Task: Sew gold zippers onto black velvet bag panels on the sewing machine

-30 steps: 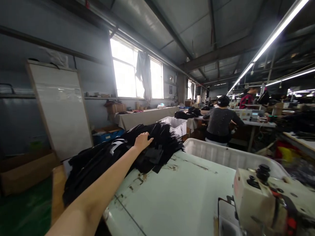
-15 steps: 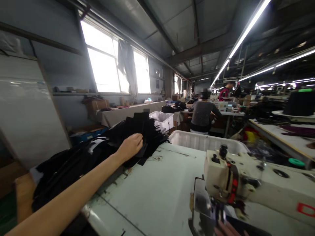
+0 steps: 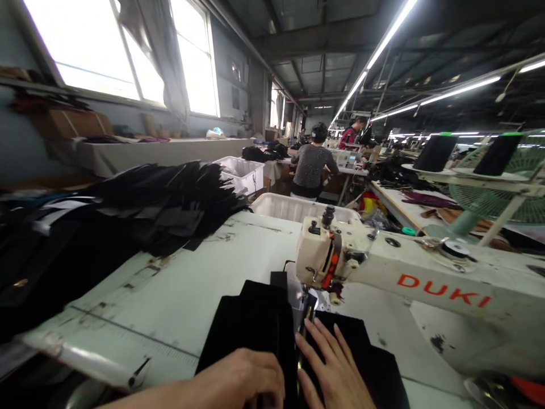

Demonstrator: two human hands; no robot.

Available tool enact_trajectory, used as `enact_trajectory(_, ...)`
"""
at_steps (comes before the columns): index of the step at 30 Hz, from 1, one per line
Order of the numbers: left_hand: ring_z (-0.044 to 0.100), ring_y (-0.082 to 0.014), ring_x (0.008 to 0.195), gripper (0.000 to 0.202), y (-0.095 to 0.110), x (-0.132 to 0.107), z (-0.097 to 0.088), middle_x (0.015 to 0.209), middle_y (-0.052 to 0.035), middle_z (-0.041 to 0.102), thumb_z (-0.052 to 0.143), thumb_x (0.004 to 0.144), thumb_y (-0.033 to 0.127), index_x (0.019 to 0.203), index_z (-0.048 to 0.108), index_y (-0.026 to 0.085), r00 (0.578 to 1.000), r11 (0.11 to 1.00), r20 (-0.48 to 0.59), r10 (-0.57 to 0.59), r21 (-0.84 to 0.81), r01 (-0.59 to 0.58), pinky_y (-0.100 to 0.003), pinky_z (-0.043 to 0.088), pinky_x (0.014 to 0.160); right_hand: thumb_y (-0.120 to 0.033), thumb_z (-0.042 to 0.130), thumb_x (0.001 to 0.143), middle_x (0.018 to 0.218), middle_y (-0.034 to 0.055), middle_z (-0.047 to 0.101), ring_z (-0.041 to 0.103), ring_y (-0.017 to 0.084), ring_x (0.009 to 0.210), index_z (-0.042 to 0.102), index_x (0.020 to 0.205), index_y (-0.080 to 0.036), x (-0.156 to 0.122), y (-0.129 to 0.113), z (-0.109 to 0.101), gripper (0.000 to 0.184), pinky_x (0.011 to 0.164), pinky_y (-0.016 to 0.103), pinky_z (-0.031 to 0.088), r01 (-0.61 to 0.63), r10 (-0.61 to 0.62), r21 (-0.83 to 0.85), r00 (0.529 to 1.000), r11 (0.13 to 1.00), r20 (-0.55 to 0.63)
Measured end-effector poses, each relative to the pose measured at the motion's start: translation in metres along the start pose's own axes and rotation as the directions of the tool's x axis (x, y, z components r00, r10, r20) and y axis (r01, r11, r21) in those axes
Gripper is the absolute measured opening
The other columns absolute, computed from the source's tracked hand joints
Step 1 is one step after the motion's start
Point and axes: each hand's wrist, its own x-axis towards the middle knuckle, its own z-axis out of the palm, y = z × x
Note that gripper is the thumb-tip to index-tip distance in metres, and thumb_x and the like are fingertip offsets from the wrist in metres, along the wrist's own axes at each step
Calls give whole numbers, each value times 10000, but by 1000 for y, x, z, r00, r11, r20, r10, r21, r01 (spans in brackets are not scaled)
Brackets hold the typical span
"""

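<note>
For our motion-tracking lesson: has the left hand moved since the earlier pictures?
Yes. Against the sewing machine, the left hand moved rightward and toward the camera, off the black pile.

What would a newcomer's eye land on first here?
Probably the pale sewing machine at the right, with its orange-red DUKI lettering. Next, the left hand and right hand on black fabric in front, then the big dark heap on the table's left side.

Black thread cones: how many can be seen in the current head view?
2: the left cone stands at the upper right, the right cone beside it, in front of a green fan. Others farther back could be hidden.
</note>
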Motion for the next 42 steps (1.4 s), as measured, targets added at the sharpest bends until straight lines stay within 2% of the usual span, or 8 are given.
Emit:
enact_trajectory(2, 618, -227, 1111, 163, -9, 5, 7, 1246, -57, 614, 628, 898, 219, 1060, 623, 213, 988, 995, -148, -37, 91, 51, -296, 504, 998, -316, 583, 822, 1264, 81, 633, 649, 274, 1103, 610, 1240, -204, 0, 0, 1, 433, 827, 423, 580, 15, -15, -12, 1000, 1000, 7)
enact_trajectory(4, 424, -327, 1347, 438, -19, 6, 19, 1483, -123, 420, 593, 919, 243, 1343, 487, 212, 970, 972, -240, -32, 217, 86, -468, 398, 1106, -309, 586, 813, 1268, 71, 632, 647, 265, 1108, 606, 1239, -213, -2, 1, 1, 437, 837, 410, 572, 14, -14, -6, 1000, 1000, -4)
enact_trajectory(6, 259, -349, 1431, 637, -25, 5, 29, 1578, -148, 221, 561, 943, 247, 1506, 265, 215, 979, 955, -206, -14, 287, 74, -516, 338, 1129, -304, 582, 816, 1286, 37, 623, 635, 231, 1128, 612, 1218, -235, -5, 4, 0, 409, 873, 367, 551, 7, -6, 28, 1000, 1000, -29)
enact_trajectory(9, 194, -325, 1448, 731, -24, 8, 32, 1594, -137, 114, 561, 949, 241, 1550, 146, 227, 992, 953, -127, 13, 302, 26, -478, 309, 1149, -296, 547, 836, 1288, 2, 624, 621, 178, 1142, 598, 1228, -195, -7, 8, -3, 409, 911, 309, 525, 0, 3, 66, 999, 998, -54)
enact_trajectory(15, 158, -318, 1453, 721, -18, 30, 18, 1575, -161, 161, 598, 886, 225, 1525, 273, 142, 998, 958, 14, -54, 282, 47, -514, 231, 1167, -347, 494, 894, 1245, 47, 646, 658, 204, 1078, 605, 1228, -163, 2, 20, -4, 397, 831, 373, 591, -43, 43, -34, 999, 998, -14)
enact_trajectory(23, 152, -300, 1459, 735, -28, 35, 17, 1580, -140, 168, 574, 845, 180, 1522, 289, 155, 996, 948, 1, -85, 308, 80, -539, 213, 1165, -375, 555, 902, 1342, 65, 578, 601, 251, 1187, 573, 1308, -188, 11, 29, 8, 448, 876, 411, 604, -48, 46, 20, 995, 999, 91)
enact_trajectory(32, 220, -285, 1448, 758, -30, 36, 13, 1569, -118, 224, 593, 811, 170, 1514, 312, 172, 999, 959, 4, -38, 282, 36, -509, 222, 1177, -347, 406, 993, 1108, 10, 703, 683, 208, 1010, 695, 1089, -219, 15, 27, 1, 330, 818, 336, 612, -105, 124, 152, 985, 983, -118)
enact_trajectory(42, 288, -272, 1431, 764, -15, 44, -2, 1543, -108, 292, 587, 761, 168, 1491, 358, 167, 990, 953, 96, -107, 293, 75, -523, 236, 1165, -329, 365, 1006, 1043, -5, 726, 715, 190, 903, 708, 1071, -215, 6, 28, 13, 367, 735, 269, 610, -41, 47, 51, 992, 998, -115)
